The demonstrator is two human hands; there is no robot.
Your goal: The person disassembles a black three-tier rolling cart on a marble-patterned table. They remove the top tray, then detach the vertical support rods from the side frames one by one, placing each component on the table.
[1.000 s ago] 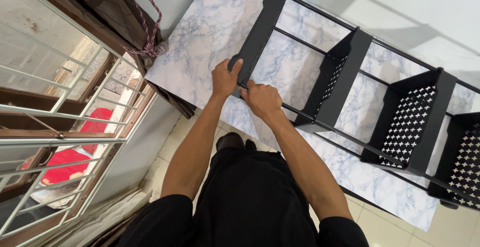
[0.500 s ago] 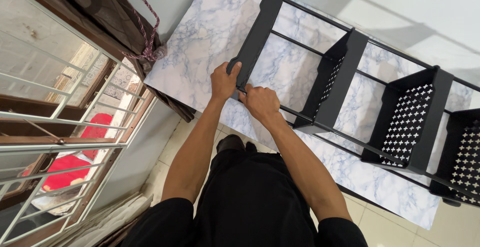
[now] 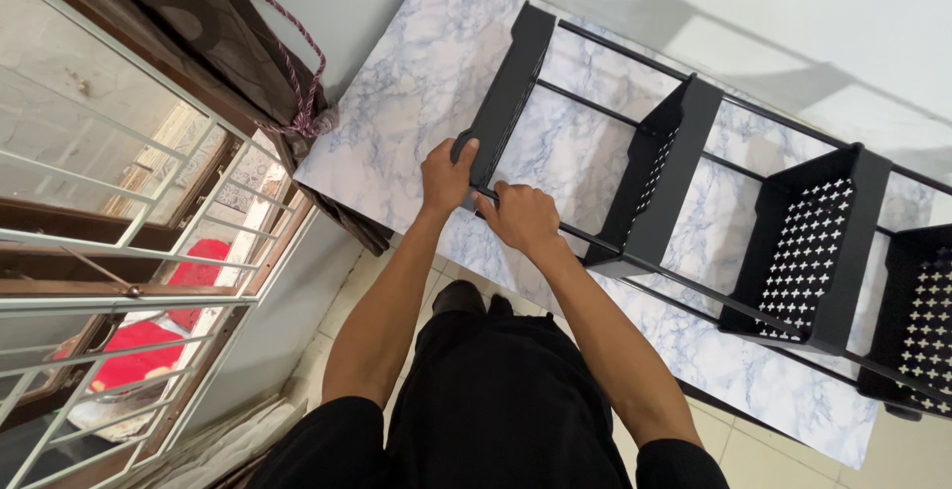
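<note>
A black metal rack (image 3: 694,191) lay on its side across a marble-patterned table (image 3: 416,92), running from the near left corner away to the far right edge of the view. Its shelves (image 3: 654,177) stood on edge, linked by thin black rods (image 3: 605,112); those to the right had walls punched with small white-looking crosses.

The left hand (image 3: 446,177) was closed around the near corner of the rack's leftmost end panel (image 3: 506,87), fingers wrapped over its edge and thumb on the near side. The right hand (image 3: 521,216) sat just beside it to the right, curled over the near rod where that met the panel, fingers bent around the rod, though how tight the grip was could not be told. The two hands were close together, almost touching, at the table's near edge.

Both forearms reached up from the bottom of the view over black trousers (image 3: 496,400), and dark shoes (image 3: 466,299) showed on pale floor tiles (image 3: 357,291) under the table's edge.

To the left stood a window with a white metal grille (image 3: 129,251), something red (image 3: 129,350) beyond it. A dark curtain (image 3: 208,23), tied back with a purple cord (image 3: 302,112), hung in the far left corner against a pale wall (image 3: 793,23).
</note>
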